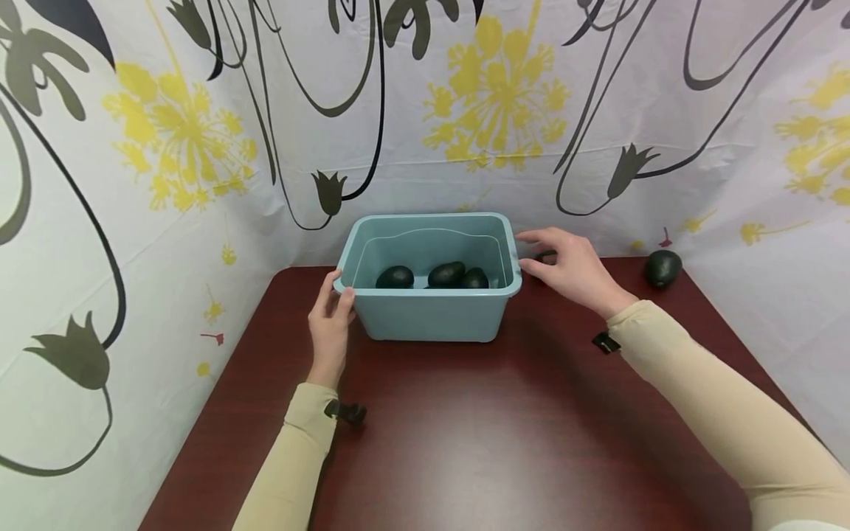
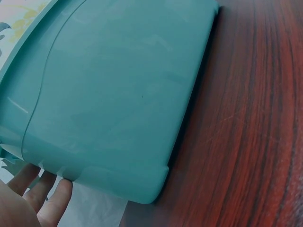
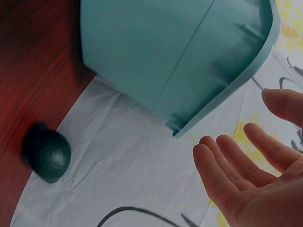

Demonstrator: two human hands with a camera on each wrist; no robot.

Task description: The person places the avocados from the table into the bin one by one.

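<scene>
A blue-green plastic bin (image 1: pixel 432 316) stands upright on the table near its back edge. Inside it lie several dark green avocados (image 1: pixel 446 274), partly hidden by the front rim. My left hand (image 1: pixel 328 317) holds the bin's front left corner, thumb at the front and fingers along the side. In the left wrist view its fingers (image 2: pixel 59 198) touch the side wall under the rim. Beside the right rim is my right hand (image 1: pixel 574 269), thumb and fingers spread; the right wrist view shows them apart from the bin (image 3: pixel 142 47). Behind that hand a dark object (image 1: pixel 546 257) is mostly hidden.
One avocado (image 1: pixel 662 268) lies at the table's back right corner; an avocado (image 3: pixel 49 155) also shows in the right wrist view. A patterned cloth wall (image 1: pixel 412 147) encloses the back and sides of the dark red wooden table (image 1: pixel 451 413).
</scene>
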